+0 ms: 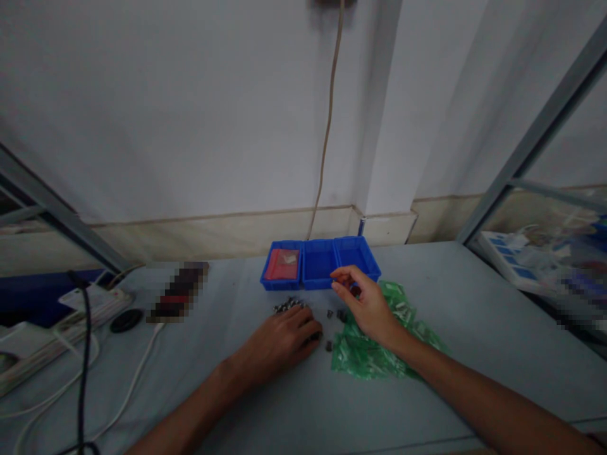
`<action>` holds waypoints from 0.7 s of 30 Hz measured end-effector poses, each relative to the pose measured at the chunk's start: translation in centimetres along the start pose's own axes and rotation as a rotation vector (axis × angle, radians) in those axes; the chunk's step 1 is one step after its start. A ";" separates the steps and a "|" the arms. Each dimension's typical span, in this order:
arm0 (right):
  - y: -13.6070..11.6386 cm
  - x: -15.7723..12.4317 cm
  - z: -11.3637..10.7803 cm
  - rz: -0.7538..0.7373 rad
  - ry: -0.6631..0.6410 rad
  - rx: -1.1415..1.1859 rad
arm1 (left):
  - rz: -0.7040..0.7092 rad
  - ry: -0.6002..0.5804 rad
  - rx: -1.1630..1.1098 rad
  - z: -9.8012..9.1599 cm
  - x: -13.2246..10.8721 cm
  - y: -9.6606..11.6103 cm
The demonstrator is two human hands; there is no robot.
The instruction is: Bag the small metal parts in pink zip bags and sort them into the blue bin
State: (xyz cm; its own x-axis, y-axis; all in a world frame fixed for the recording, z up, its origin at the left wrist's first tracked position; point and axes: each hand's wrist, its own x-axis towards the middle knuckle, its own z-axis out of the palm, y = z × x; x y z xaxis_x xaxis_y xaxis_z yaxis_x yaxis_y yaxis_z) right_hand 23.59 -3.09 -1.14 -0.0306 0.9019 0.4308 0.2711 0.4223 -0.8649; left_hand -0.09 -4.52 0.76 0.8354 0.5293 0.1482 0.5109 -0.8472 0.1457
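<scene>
My left hand [287, 335] rests on the table with its fingers curled down and close together, touching the near side of a pile of small shiny metal parts [288, 304]. Whatever lies beneath its fingertips is hidden. Thumb and index finger of my right hand [364, 303] are pinched before the blue divided tray [320, 284]; anything between them is too small to make out. Between the hands lie a few loose dark metal pieces [329, 346]. Green plastic packets [363, 357] spread beneath and beside my right hand. A red packet [281, 264] sits in the tray's left compartment.
At the left are a blurred phone-like object [180, 294] with a white cable [137, 373], a black round disc [126, 321] and a power strip [61, 332]. Metal frame posts [502, 170] flank the table. Clutter and a white box [505, 256] stand at the right.
</scene>
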 end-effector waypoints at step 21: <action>-0.1 0.0 0.0 0.003 0.001 -0.013 | 0.043 0.085 -0.008 0.0 0.0 0.0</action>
State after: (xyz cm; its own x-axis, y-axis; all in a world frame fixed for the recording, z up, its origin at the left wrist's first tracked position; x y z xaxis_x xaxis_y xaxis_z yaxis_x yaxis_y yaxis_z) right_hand 23.58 -3.13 -1.01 -0.0286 0.9032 0.4282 0.2835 0.4181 -0.8630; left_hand -0.07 -4.46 0.74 0.8358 0.4951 0.2371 0.4734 -0.8688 0.1454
